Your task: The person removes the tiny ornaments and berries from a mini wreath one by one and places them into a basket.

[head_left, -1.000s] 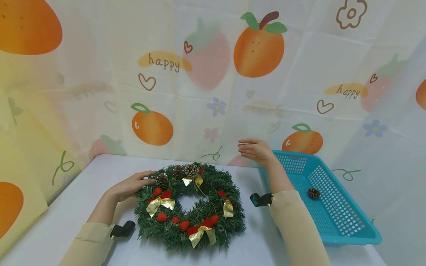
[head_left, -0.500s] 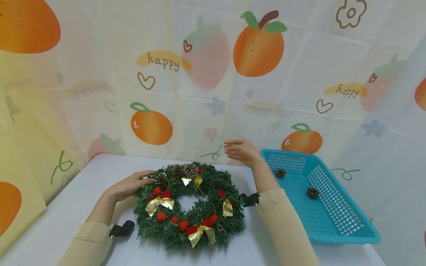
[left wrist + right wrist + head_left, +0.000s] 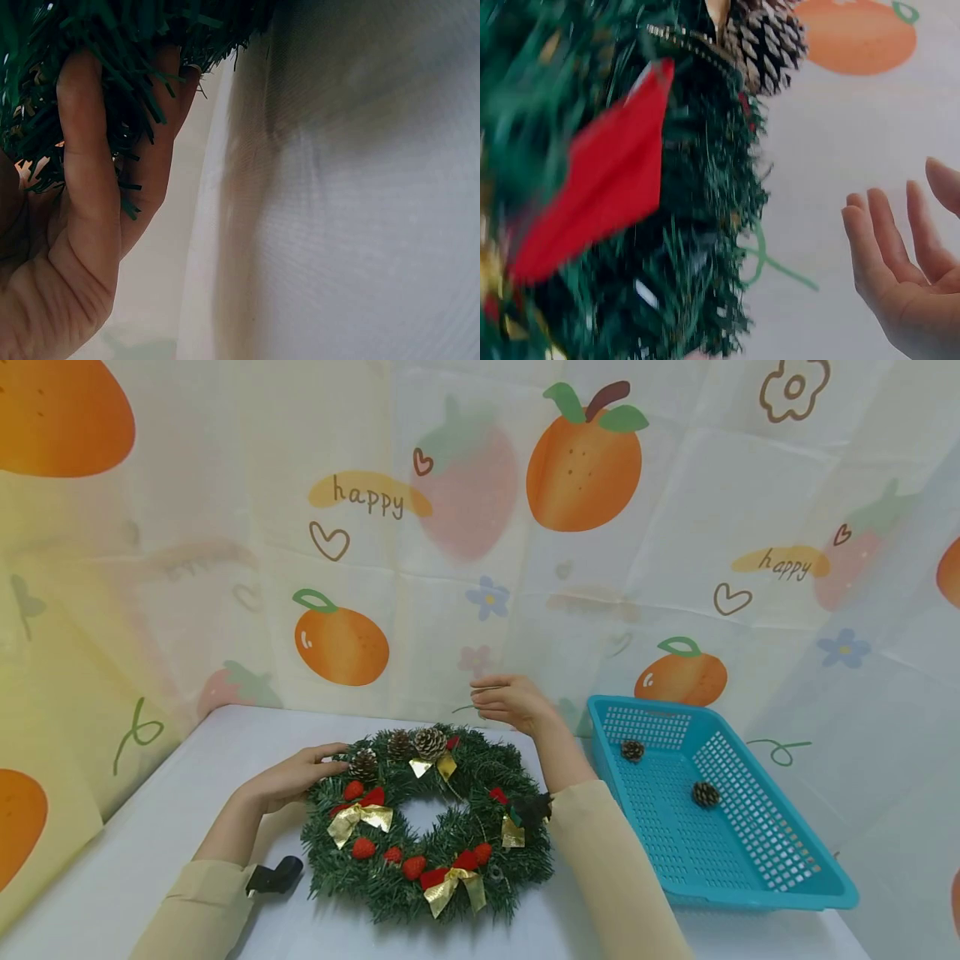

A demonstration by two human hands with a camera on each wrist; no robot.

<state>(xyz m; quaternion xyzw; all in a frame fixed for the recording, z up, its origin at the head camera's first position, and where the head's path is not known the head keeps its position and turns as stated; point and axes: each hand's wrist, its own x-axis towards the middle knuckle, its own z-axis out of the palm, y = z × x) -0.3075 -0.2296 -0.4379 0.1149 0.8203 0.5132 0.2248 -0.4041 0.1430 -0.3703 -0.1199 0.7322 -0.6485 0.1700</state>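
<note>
A green Christmas wreath (image 3: 517, 868) lies on the white table, trimmed with pinecones (image 3: 431, 744), red berries (image 3: 414, 867) and red-and-gold bows (image 3: 453, 885). My left hand (image 3: 291, 779) holds the wreath's left rim next to a pinecone. In the left wrist view, the fingers (image 3: 88, 142) reach into the green needles, with some fingertips hidden. Raised beyond the wreath's far right side, my right hand (image 3: 517, 703) has nothing in it. Its fingers (image 3: 889, 232) are spread and slightly bent, apart from the wreath, in the right wrist view.
To the right stands a blue plastic basket (image 3: 757, 893) with two loose pinecones, one near its far left corner (image 3: 632, 751) and one further right (image 3: 705, 794). A fruit-print cloth (image 3: 420, 635) hangs behind the table.
My right hand has moved left, from beside the basket to beyond the wreath. The basket's far left pinecone, hidden by the arm at first, now shows. The left hand and wreath stay put.
</note>
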